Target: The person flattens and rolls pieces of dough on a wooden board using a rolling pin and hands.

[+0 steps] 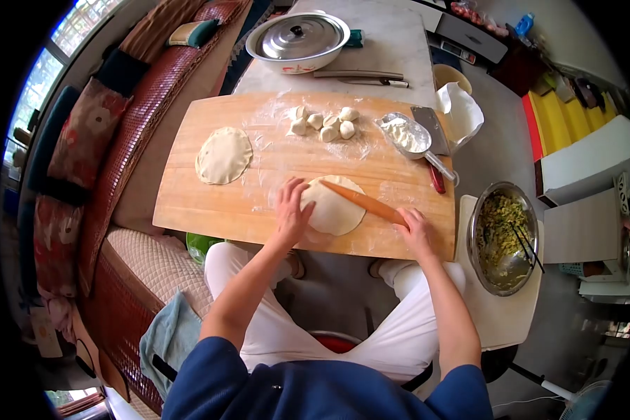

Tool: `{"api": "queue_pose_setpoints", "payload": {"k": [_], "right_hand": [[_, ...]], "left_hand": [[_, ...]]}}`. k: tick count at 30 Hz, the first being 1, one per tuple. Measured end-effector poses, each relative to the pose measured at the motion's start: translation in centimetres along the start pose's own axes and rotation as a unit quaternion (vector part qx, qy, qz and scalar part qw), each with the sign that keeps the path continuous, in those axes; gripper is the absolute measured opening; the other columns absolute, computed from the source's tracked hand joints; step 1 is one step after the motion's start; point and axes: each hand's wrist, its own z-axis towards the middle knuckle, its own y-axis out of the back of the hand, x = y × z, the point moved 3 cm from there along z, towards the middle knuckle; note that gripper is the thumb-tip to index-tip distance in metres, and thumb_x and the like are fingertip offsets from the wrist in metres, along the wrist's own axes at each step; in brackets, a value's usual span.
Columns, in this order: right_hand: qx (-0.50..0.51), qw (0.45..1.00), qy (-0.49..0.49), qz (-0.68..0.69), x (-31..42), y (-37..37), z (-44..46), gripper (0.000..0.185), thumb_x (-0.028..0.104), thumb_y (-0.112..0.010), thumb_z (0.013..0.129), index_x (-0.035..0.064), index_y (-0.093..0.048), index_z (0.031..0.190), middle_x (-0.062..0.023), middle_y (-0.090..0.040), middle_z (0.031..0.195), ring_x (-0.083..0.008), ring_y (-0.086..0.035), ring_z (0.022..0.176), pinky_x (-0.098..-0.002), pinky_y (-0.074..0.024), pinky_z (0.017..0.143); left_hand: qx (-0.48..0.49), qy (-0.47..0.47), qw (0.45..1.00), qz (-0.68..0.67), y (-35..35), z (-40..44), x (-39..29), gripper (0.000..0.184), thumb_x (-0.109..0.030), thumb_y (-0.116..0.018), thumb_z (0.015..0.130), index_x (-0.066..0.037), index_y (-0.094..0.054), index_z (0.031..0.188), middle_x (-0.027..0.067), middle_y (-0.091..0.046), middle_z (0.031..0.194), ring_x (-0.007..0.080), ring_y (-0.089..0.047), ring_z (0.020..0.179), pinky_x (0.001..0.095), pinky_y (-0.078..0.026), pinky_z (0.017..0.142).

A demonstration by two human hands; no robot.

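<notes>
Between hands on board (178, 203): dough round (336, 218), rolling pin (371, 204) slanted across, right hand (416, 229) gripping end, likely for leverage; left hand (294, 210) loosely open at dough edge, apparently steadying; beyond hands, dough lumps (327, 133), seemingly parked within reach

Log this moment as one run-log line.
left hand: at left edge of dough round | right hand: holds right end of rolling pin | pin: slanted over dough | board: second round, small dough pieces
</notes>
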Motion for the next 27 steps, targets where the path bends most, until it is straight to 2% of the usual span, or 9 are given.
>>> {"api": "queue_pose_setpoints", "payload": {"k": [3, 7, 10, 14, 17, 19, 24, 25, 27], "right_hand": [[-0.019, 0.997, 0.069, -0.041, 2.8, -1.0, 1.3, 0.045, 0.015, -0.08, 0.076, 0.014, -0.066, 0.119, -0.007, -0.065, 0.104, -0.0292, -0.062, 0.1, -0.0407, -0.0503, 0.085], [-0.017, 0.983, 0.15, -0.107, 4.9, -2.4, 3.9, 0.047, 0.017, -0.08, 0.075, 0.0198, -0.066, 0.12, -0.0022, -0.062, 0.097, -0.0239, -0.06, 0.098, -0.0397, -0.0481, 0.084], [-0.024, 0.989, 0.128, -0.076, 5.4, -2.9, 2.0, 0.047, 0.018, -0.079, 0.076, 0.023, -0.067, 0.122, 0.0, -0.059, 0.097, -0.0216, -0.059, 0.098, -0.0404, -0.0468, 0.085], [0.016, 0.991, 0.109, -0.082, 7.8, -2.1, -2.9, 0.049, 0.016, -0.077, 0.078, 0.0256, -0.066, 0.125, 0.0008, -0.057, 0.099, -0.021, -0.058, 0.095, -0.0396, -0.0467, 0.083], [0.036, 0.99, 0.117, -0.07, 8.0, -2.0, -4.8, 0.048, 0.014, -0.076, 0.079, 0.0214, -0.066, 0.125, -0.0018, -0.058, 0.1, -0.0235, -0.059, 0.097, -0.0389, -0.0483, 0.082], [0.044, 0.991, 0.12, -0.034, 7.6, -2.0, -4.4, 0.047, 0.012, -0.075, 0.079, 0.0189, -0.066, 0.125, -0.0035, -0.06, 0.101, -0.0254, -0.059, 0.098, -0.0392, -0.0492, 0.082], [-0.016, 0.996, 0.076, -0.039, 5.8, -0.7, -2.3, 0.046, 0.008, -0.073, 0.079, 0.0161, -0.066, 0.124, -0.0072, -0.063, 0.105, -0.0286, -0.059, 0.101, -0.0405, -0.0501, 0.085], [-0.018, 0.996, 0.075, -0.043, 5.2, -0.9, -2.5, 0.046, 0.007, -0.073, 0.079, 0.0159, -0.066, 0.124, -0.0073, -0.063, 0.105, -0.0288, -0.059, 0.101, -0.0407, -0.0501, 0.085], [-0.027, 0.996, 0.077, -0.029, 4.6, -1.5, -3.4, 0.047, 0.007, -0.074, 0.078, 0.015, -0.066, 0.123, -0.0074, -0.062, 0.107, -0.0299, -0.059, 0.102, -0.0419, -0.0497, 0.086]], "left_hand": [[0.031, 0.001, 0.986, 0.164, 1.1, -0.8, -1.0, 0.068, -0.038, -0.063, 0.092, -0.014, -0.039, 0.151, 0.0022, -0.032, 0.161, 0.0341, -0.023, 0.15, 0.0512, -0.02, 0.122], [0.095, 0.002, 0.984, 0.154, 0.9, -0.5, -0.2, 0.072, -0.029, -0.065, 0.09, -0.012, -0.035, 0.153, 0.0048, -0.032, 0.161, 0.0347, -0.022, 0.15, 0.0531, -0.018, 0.122], [0.132, -0.02, 0.977, 0.165, 2.1, -3.1, -0.5, 0.072, -0.037, -0.064, 0.091, -0.014, -0.036, 0.153, 0.0031, -0.032, 0.161, 0.0327, -0.022, 0.151, 0.052, -0.018, 0.122], [0.175, -0.026, 0.97, 0.165, 4.6, -8.9, -2.7, 0.077, -0.035, -0.071, 0.086, -0.014, -0.037, 0.152, 0.0035, -0.035, 0.159, 0.0332, -0.024, 0.15, 0.0523, -0.022, 0.121], [0.196, -0.024, 0.968, 0.155, 5.5, -10.3, -3.8, 0.077, -0.033, -0.072, 0.084, -0.013, -0.039, 0.151, 0.0049, -0.039, 0.155, 0.0341, -0.028, 0.147, 0.0522, -0.025, 0.12], [0.166, -0.034, 0.977, 0.127, 4.9, -8.6, -3.9, 0.075, -0.033, -0.072, 0.085, -0.012, -0.04, 0.15, 0.0059, -0.041, 0.154, 0.0346, -0.029, 0.146, 0.0517, -0.026, 0.119], [0.12, -0.045, 0.983, 0.128, 1.8, -2.1, -4.3, 0.072, -0.029, -0.07, 0.088, -0.01, -0.039, 0.15, 0.0087, -0.04, 0.154, 0.0379, -0.028, 0.146, 0.0527, -0.027, 0.118], [0.133, -0.045, 0.979, 0.147, 0.8, -1.8, -4.3, 0.068, -0.037, -0.066, 0.091, -0.011, -0.041, 0.148, 0.0076, -0.042, 0.153, 0.0352, -0.027, 0.147, 0.05, -0.026, 0.12], [0.14, -0.055, 0.98, 0.127, 0.6, -2.5, -4.2, 0.066, -0.035, -0.067, 0.09, -0.011, -0.042, 0.147, 0.0076, -0.042, 0.153, 0.0352, -0.027, 0.148, 0.0499, -0.025, 0.12]]}}
